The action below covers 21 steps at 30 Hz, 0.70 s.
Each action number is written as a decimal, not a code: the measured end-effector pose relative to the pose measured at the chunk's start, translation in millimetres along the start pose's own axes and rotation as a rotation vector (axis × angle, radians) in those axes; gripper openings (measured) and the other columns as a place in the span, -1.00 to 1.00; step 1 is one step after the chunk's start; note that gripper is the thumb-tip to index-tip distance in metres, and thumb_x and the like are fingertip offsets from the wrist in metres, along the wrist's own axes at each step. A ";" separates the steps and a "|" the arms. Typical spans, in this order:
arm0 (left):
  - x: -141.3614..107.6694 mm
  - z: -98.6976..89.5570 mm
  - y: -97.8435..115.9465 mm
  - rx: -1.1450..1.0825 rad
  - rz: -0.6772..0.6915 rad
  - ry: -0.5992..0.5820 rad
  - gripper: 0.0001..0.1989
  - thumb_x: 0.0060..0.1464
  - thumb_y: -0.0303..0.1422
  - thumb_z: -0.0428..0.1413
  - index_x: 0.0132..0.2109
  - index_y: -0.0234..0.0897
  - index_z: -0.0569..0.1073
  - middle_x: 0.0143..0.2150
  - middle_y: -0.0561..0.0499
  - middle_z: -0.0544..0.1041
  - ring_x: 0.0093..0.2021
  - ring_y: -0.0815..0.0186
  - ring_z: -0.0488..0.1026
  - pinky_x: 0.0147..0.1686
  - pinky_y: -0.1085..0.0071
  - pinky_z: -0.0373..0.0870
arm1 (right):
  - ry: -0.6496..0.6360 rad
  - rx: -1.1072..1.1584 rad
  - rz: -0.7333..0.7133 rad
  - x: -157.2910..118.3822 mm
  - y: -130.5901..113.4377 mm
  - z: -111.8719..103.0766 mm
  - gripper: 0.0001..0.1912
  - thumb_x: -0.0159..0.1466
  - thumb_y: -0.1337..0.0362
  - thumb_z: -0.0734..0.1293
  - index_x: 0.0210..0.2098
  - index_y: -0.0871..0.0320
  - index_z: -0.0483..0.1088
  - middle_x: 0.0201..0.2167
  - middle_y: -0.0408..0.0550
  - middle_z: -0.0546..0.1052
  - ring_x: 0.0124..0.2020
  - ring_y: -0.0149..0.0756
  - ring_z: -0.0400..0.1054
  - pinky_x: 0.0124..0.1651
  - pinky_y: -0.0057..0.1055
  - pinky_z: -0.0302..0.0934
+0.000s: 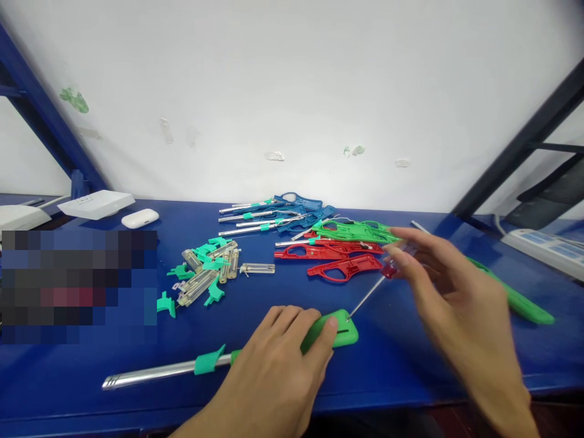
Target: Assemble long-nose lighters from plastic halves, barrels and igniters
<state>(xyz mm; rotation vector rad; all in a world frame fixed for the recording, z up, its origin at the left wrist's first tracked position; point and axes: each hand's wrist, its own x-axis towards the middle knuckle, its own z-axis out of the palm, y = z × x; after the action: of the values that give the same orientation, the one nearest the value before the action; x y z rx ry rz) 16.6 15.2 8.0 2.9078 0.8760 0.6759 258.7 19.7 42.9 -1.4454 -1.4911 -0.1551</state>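
My left hand (278,365) presses a green long-nosed lighter (350,336) against the blue table, fingers wrapped over its handle. The lighter's metal tube (150,374) points left and carries a teal clip (210,361). In my right hand (460,304) is a screwdriver (367,296) with a clear and red handle, pinched between thumb and fingers. Its shaft slants down to the left, and the tip meets the handle's end near a small hole. The middle of the handle is hidden under my left hand.
Blue (298,199), red (347,267) and green (356,230) lighter shells lie at the back. Clear fuel tanks (201,285) and teal clips are heaped left of centre. Another green lighter piece (524,302) is beyond my right hand. A power strip (547,252) stands far right, a white case (140,218) left.
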 end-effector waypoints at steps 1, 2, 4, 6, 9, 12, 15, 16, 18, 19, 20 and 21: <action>0.3 -0.4 -0.1 0.000 0.000 -0.014 -0.58 0.35 -0.59 0.07 0.30 -0.38 0.40 0.11 -0.21 0.58 0.00 -0.04 0.55 -0.04 -0.09 0.64 | 0.007 0.029 -0.020 -2.1 -5.7 -2.9 -0.69 0.47 0.04 0.38 0.15 -0.09 0.55 -0.12 -0.17 0.69 -0.21 -0.24 0.64 -0.18 -0.38 0.48; 0.5 -0.7 -0.1 0.001 0.002 -0.019 -0.58 0.35 -0.60 0.07 0.30 -0.37 0.40 0.11 -0.21 0.58 0.01 -0.04 0.55 -0.04 -0.10 0.64 | 0.006 0.056 -0.042 -4.4 -11.7 -5.9 -0.72 0.47 0.06 0.40 0.14 -0.14 0.55 -0.11 -0.21 0.69 -0.22 -0.27 0.63 -0.11 -0.37 0.48; 0.2 -0.9 0.5 0.008 0.000 -0.002 -0.57 0.34 -0.61 0.08 0.31 -0.37 0.39 0.09 -0.20 0.58 -0.01 -0.03 0.55 -0.05 -0.08 0.64 | -0.017 0.103 -0.110 -8.6 -23.3 -11.5 -0.75 0.46 0.14 0.42 0.11 -0.25 0.57 -0.09 -0.31 0.69 -0.24 -0.33 0.62 -0.06 -0.39 0.48; -0.7 -0.2 1.6 0.005 -0.010 0.025 -0.58 0.35 -0.61 0.07 0.30 -0.36 0.39 0.06 -0.18 0.58 -0.04 -0.01 0.54 -0.07 -0.07 0.65 | -0.069 0.152 -0.168 -11.7 -32.2 -16.2 -0.69 0.49 0.23 0.39 0.14 -0.32 0.56 -0.03 -0.38 0.69 -0.23 -0.37 0.61 -0.05 -0.41 0.48; -1.6 1.7 2.8 -0.007 -0.027 0.048 -0.62 0.38 -0.59 0.05 0.28 -0.34 0.40 0.06 -0.16 0.58 -0.04 0.00 0.53 -0.08 -0.06 0.64 | -0.167 0.206 -0.212 -12.0 -38.9 -20.0 -0.61 0.53 0.29 0.31 0.20 -0.37 0.51 0.02 -0.41 0.67 -0.21 -0.37 0.60 -0.07 -0.42 0.50; -1.4 3.2 2.0 -0.007 -0.022 0.048 -0.62 0.40 -0.58 0.04 0.29 -0.34 0.38 0.06 -0.16 0.58 -0.06 0.01 0.53 -0.10 -0.06 0.64 | -0.215 0.228 -0.215 -8.1 -40.8 -18.6 -0.71 0.50 0.25 0.37 0.07 -0.35 0.56 -0.11 -0.40 0.68 -0.24 -0.36 0.57 -0.11 -0.40 0.48; -1.2 3.4 0.5 -0.005 -0.012 0.045 -0.61 0.39 -0.58 0.04 0.30 -0.38 0.37 0.03 -0.16 0.58 -0.09 0.02 0.53 -0.12 -0.04 0.64 | -0.129 0.248 -0.246 -4.7 -40.8 -13.3 -0.82 0.40 0.22 0.50 -0.06 -0.23 0.54 -0.23 -0.31 0.60 -0.25 -0.32 0.50 -0.13 -0.36 0.44; -1.2 3.3 0.2 -0.001 -0.012 0.043 -0.60 0.38 -0.59 0.04 0.30 -0.39 0.37 0.03 -0.16 0.58 -0.09 0.03 0.53 -0.12 -0.04 0.64 | -0.093 0.238 -0.260 -4.5 -40.5 -11.7 -0.81 0.37 0.22 0.53 -0.08 -0.20 0.52 -0.26 -0.29 0.57 -0.26 -0.31 0.48 -0.14 -0.34 0.42; -1.4 3.2 0.1 0.011 -0.008 0.038 -0.58 0.37 -0.60 0.05 0.31 -0.39 0.36 0.04 -0.17 0.58 -0.07 0.02 0.53 -0.09 -0.03 0.64 | -0.056 0.193 -0.272 -5.4 -39.6 -9.8 -0.84 0.40 0.22 0.50 -0.07 -0.18 0.53 -0.25 -0.24 0.56 -0.22 -0.28 0.47 -0.12 -0.30 0.41; -1.6 3.2 0.2 0.018 -0.005 0.033 -0.57 0.36 -0.60 0.06 0.32 -0.40 0.36 0.05 -0.18 0.58 -0.05 0.02 0.54 -0.08 -0.03 0.64 | -0.063 0.167 -0.264 -6.4 -39.2 -9.6 -0.86 0.44 0.22 0.45 -0.04 -0.20 0.55 -0.19 -0.23 0.59 -0.17 -0.26 0.49 -0.08 -0.29 0.42; -1.8 3.3 0.3 0.025 0.000 0.026 -0.56 0.36 -0.60 0.07 0.33 -0.40 0.35 0.06 -0.19 0.58 -0.04 0.01 0.54 -0.07 -0.03 0.64 | -0.069 0.148 -0.242 -7.5 -39.0 -9.8 -0.83 0.48 0.22 0.40 -0.01 -0.23 0.58 -0.11 -0.24 0.62 -0.10 -0.24 0.52 -0.03 -0.28 0.43; -2.0 3.3 0.3 0.032 0.004 0.024 -0.55 0.35 -0.60 0.07 0.34 -0.41 0.34 0.07 -0.20 0.58 -0.03 0.00 0.54 -0.06 -0.03 0.63 | -0.062 0.144 -0.202 -8.5 -38.9 -10.3 -0.79 0.51 0.21 0.36 0.02 -0.27 0.59 -0.06 -0.26 0.65 -0.06 -0.23 0.54 0.00 -0.28 0.44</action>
<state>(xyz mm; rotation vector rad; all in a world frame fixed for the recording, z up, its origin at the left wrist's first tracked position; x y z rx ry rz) 16.7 14.2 4.3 2.9363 0.8917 0.7047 231.1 -3.7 62.3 -1.1943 -1.6636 -0.1242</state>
